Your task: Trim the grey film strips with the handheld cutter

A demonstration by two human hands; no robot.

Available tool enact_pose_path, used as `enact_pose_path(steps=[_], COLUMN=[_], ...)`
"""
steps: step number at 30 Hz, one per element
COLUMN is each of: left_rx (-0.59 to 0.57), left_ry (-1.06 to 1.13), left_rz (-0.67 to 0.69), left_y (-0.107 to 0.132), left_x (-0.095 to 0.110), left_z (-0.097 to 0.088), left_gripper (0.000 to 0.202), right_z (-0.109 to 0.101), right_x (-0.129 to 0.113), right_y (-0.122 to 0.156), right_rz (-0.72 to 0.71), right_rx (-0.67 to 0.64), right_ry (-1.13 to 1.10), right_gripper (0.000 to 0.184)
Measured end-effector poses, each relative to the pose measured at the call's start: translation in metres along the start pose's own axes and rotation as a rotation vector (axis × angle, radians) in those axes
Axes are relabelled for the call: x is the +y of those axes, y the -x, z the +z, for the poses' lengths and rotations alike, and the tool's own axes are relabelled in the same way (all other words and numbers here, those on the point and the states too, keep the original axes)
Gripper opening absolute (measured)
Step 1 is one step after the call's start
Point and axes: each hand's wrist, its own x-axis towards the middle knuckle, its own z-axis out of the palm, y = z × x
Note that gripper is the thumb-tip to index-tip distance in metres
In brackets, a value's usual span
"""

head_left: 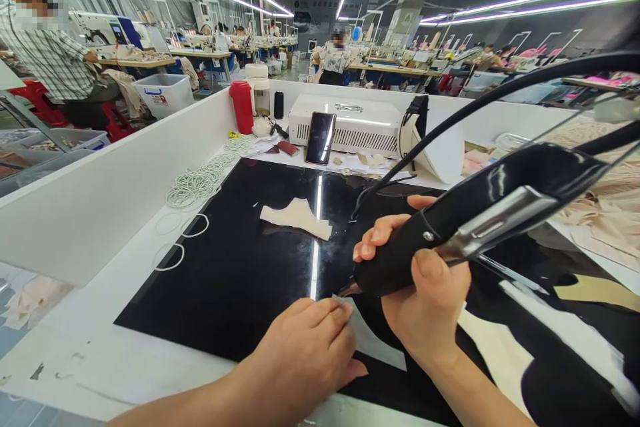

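Note:
My right hand (435, 300) is wrapped round a thick black hand-held tool (395, 257) with a metal lever on its side and a cable at its back end. The thumb lies by the lever. The tool's narrow tip points down at a grey, curved piece of thin fabric (375, 340) on the black board (240, 280). With fingers bent together, my left hand (310, 340) grips the fabric's upper left edge, close to the tip. A cream cut fabric piece (297, 217) lies farther back on the board.
Pale elastic loops (205, 180) lie at the left. Along the back stand a red container (241, 107), a phone (321, 138) and a white vented box (345, 123). A black cable (450, 113) arches over the right side. White low walls (125, 193) edge the table.

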Motion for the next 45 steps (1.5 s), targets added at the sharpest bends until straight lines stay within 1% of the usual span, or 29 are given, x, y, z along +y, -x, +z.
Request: enact_pose_path(steps=[2,5,8,10,13,17,21,27,30,37,41,45], left_rx=[0.034,0.048,0.015,-0.025,-0.068,-0.061,-0.077,-0.094,-0.121,-0.099,-0.106,-0.109], left_ry=[0.013,0.022,0.017,0.015,0.022,0.031,0.017,-0.001,-0.005,-0.005,-0.005,0.006], left_rz=[-0.003,-0.007,-0.009,-0.009,-0.008,-0.004,0.008,0.019,0.019,0.028,0.026,0.025], left_y=[-0.001,-0.002,-0.002,-0.001,-0.001,-0.001,-0.002,-0.002,0.0,0.001,0.001,0.002], left_x=[0.0,0.0,0.001,0.0,0.0,-0.001,-0.002,-0.003,-0.004,-0.007,-0.006,-0.006], left_z=[0.0,0.001,0.001,0.0,-0.005,-0.011,-0.014,-0.018,-0.019,-0.019,-0.02,-0.021], left_gripper=[0.036,0.036,0.035,0.034,0.035,0.037,0.039,0.038,0.039,0.038,0.037,0.036], right_z=[0.001,0.001,0.001,0.0,-0.005,-0.019,-0.033,-0.043,-0.046,-0.049,-0.048,-0.044], right_x=[0.001,0.004,0.005,0.003,-0.005,-0.023,-0.04,-0.049,-0.049,-0.048,-0.048,-0.052], right_y=[0.001,0.002,0.002,0.001,-0.001,0.0,0.009,0.022,0.025,0.03,0.03,0.029], right_rz=[0.013,0.038,0.032,0.029,-0.003,-0.059,-0.045,-0.052,-0.062,-0.074,-0.049,-0.048], right_rx=[-0.009,-0.017,-0.024,-0.03,-0.039,-0.049,-0.021,0.053,0.071,0.044,0.049,0.08], right_ry=[-0.002,-0.006,-0.018,-0.013,0.043,0.15,0.117,0.108,0.13,0.13,0.136,0.087], right_gripper=[0.05,0.045,0.04,0.044,0.048,0.046,0.038,0.043,0.043,0.037,0.034,0.039])
